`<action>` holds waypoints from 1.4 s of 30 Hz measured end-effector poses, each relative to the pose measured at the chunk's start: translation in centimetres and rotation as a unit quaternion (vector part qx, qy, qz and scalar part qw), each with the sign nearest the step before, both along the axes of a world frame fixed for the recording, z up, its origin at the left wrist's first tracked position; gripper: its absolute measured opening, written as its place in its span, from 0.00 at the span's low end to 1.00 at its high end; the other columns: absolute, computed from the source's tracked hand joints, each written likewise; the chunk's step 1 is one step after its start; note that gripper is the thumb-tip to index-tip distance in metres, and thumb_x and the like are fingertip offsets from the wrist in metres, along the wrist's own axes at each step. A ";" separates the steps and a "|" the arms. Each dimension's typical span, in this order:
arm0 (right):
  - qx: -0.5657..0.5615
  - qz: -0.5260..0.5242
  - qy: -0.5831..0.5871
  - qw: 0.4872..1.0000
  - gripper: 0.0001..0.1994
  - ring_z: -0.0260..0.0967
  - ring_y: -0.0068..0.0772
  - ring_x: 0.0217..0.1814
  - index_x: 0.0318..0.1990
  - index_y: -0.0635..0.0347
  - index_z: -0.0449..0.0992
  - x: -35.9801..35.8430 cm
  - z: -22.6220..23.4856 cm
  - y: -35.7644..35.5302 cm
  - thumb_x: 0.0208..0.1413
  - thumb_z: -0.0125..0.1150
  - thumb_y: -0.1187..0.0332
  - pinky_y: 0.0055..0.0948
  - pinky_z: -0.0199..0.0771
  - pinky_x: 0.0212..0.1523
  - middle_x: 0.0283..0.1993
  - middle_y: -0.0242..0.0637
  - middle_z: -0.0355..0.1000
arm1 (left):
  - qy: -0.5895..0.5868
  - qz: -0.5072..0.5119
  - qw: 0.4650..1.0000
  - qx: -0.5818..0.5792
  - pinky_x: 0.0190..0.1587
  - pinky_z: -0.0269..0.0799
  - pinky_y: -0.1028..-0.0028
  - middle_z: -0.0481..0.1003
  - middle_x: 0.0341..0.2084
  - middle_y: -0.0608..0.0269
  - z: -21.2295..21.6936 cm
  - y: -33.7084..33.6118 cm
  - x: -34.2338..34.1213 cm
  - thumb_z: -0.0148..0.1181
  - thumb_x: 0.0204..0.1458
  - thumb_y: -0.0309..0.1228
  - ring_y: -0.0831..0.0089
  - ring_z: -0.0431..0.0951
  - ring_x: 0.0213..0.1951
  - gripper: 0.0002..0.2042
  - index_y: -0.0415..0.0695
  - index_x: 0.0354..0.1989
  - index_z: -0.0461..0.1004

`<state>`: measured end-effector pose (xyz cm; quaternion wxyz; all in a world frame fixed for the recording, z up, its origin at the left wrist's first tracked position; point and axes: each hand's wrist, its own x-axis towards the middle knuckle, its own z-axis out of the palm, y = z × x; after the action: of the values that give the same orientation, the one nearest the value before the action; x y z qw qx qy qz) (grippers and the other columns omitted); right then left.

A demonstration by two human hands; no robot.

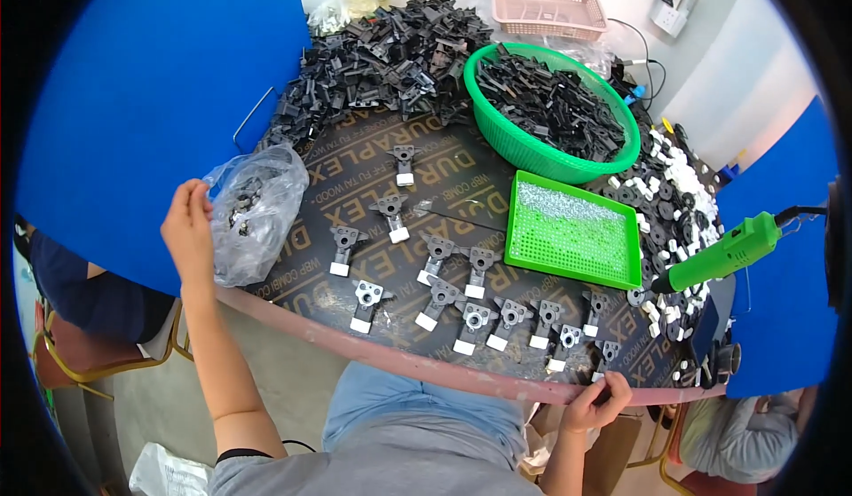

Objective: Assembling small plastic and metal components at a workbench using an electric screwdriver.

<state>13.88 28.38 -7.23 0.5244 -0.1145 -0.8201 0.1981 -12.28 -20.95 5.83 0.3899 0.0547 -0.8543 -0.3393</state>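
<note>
My left hand point(188, 230) is at the left table edge, its fingers closed on the rim of a clear plastic bag point(282, 196). Small metal pieces point(251, 201) lie inside that bag. Down at the front edge, my right hand point(598, 404) has its fingers curled together; what they hold, if anything, is too small to make out. Just beyond it lies a black bracket-like part with a white end point(607, 354). Several similar parts are spread over the tabletop, among them one by the front left point(367, 301) and one farther back point(404, 163).
Loose black parts point(382, 57) form a heap at the back. More fill a green round basket point(479, 110). A green tray point(572, 270) holds small shiny pieces. To the right hangs a green power screwdriver point(728, 252), over white and black pieces point(670, 185). Blue panels point(160, 97) flank the table.
</note>
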 end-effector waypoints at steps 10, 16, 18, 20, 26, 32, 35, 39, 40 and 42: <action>0.009 -0.023 0.009 1.000 0.07 0.68 0.44 0.39 0.37 0.69 0.72 -0.1 0.3 -0.2 0.50 0.51 0.82 0.36 0.69 0.41 0.38 0.46 0.69 | 0.254 -0.438 0.707 -0.494 0.27 0.67 0.65 0.70 0.28 0.63 12.2 18.9 14.8 0.61 0.39 0.28 0.63 0.72 0.27 0.07 0.43 0.28 0.73; -0.035 -0.015 0.011 0.999 0.07 0.67 0.38 0.36 0.37 0.69 0.73 -1.1 -0.5 -0.4 0.50 0.52 0.83 0.29 0.67 0.34 0.37 0.46 0.70 | 0.112 -0.539 0.561 -0.618 0.36 0.70 0.74 0.75 0.31 0.59 16.0 21.3 13.0 0.67 0.45 0.26 0.67 0.75 0.34 0.08 0.40 0.34 0.79; -0.015 -0.018 0.011 1.000 0.07 0.67 0.39 0.36 0.37 0.69 0.73 -0.9 0.2 -0.4 0.50 0.52 0.84 0.30 0.67 0.35 0.37 0.46 0.69 | 0.101 -0.527 0.571 -0.621 0.35 0.70 0.73 0.74 0.31 0.59 15.8 21.0 13.5 0.67 0.45 0.26 0.67 0.75 0.34 0.08 0.40 0.34 0.78; -0.003 -0.008 0.015 1.000 0.08 0.67 0.41 0.39 0.37 0.70 0.72 -0.5 0.1 0.1 0.50 0.51 0.85 0.33 0.68 0.39 0.37 0.46 0.69 | 0.088 -0.505 0.584 -0.629 0.34 0.70 0.72 0.74 0.31 0.60 15.7 20.6 13.9 0.66 0.44 0.26 0.67 0.75 0.33 0.08 0.40 0.33 0.78; -0.017 0.011 0.023 1.000 0.08 0.66 0.36 0.37 0.39 0.68 0.72 -0.6 -0.2 -0.3 0.51 0.51 0.84 0.28 0.66 0.36 0.39 0.44 0.68 | 0.093 -0.443 0.635 -0.626 0.32 0.69 0.70 0.72 0.30 0.60 15.6 21.1 14.7 0.64 0.43 0.26 0.66 0.74 0.32 0.08 0.41 0.32 0.77; -0.017 -0.008 0.036 0.999 0.08 0.67 0.39 0.33 0.36 0.68 0.73 -0.5 -0.1 -0.1 0.47 0.53 0.83 0.29 0.66 0.31 0.36 0.47 0.70 | 0.105 -0.404 0.686 -0.596 0.30 0.69 0.69 0.71 0.30 0.61 14.3 19.6 16.2 0.63 0.42 0.26 0.65 0.73 0.30 0.07 0.41 0.31 0.75; -0.006 -0.015 0.033 0.999 0.08 0.68 0.39 0.33 0.36 0.67 0.73 -0.5 0.0 0.1 0.47 0.54 0.83 0.29 0.67 0.31 0.35 0.47 0.70 | 0.108 -0.391 0.710 -0.575 0.29 0.68 0.68 0.71 0.29 0.62 13.5 19.1 16.0 0.62 0.42 0.26 0.65 0.72 0.29 0.07 0.41 0.31 0.75; 0.001 -0.035 0.015 0.999 0.07 0.68 0.40 0.33 0.35 0.66 0.73 -0.6 -0.4 0.3 0.46 0.55 0.82 0.30 0.69 0.34 0.35 0.46 0.72 | 0.112 -0.376 0.737 -0.550 0.28 0.68 0.66 0.70 0.29 0.63 12.2 19.1 16.0 0.61 0.41 0.26 0.65 0.72 0.28 0.07 0.41 0.30 0.74; 0.016 -0.021 -0.002 1.000 0.06 0.68 0.36 0.37 0.36 0.68 0.71 -0.7 -0.2 0.2 0.50 0.52 0.84 0.27 0.69 0.38 0.37 0.44 0.69 | 0.112 -0.373 0.743 -0.544 0.28 0.68 0.66 0.70 0.29 0.63 12.0 19.3 15.8 0.60 0.41 0.26 0.64 0.72 0.28 0.07 0.41 0.30 0.74; 0.006 -0.013 0.008 1.000 0.06 0.69 0.39 0.38 0.35 0.68 0.72 -1.0 0.4 -0.3 0.49 0.52 0.83 0.31 0.70 0.40 0.36 0.45 0.69 | 0.114 -0.343 0.753 -0.550 0.27 0.68 0.65 0.69 0.29 0.63 13.0 19.1 16.7 0.60 0.41 0.26 0.64 0.71 0.27 0.07 0.42 0.30 0.73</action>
<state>12.87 28.05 -6.85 0.5346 -0.1203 -0.8154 0.1868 4.40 -1.87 18.86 0.3043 -0.5050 -0.8043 0.0741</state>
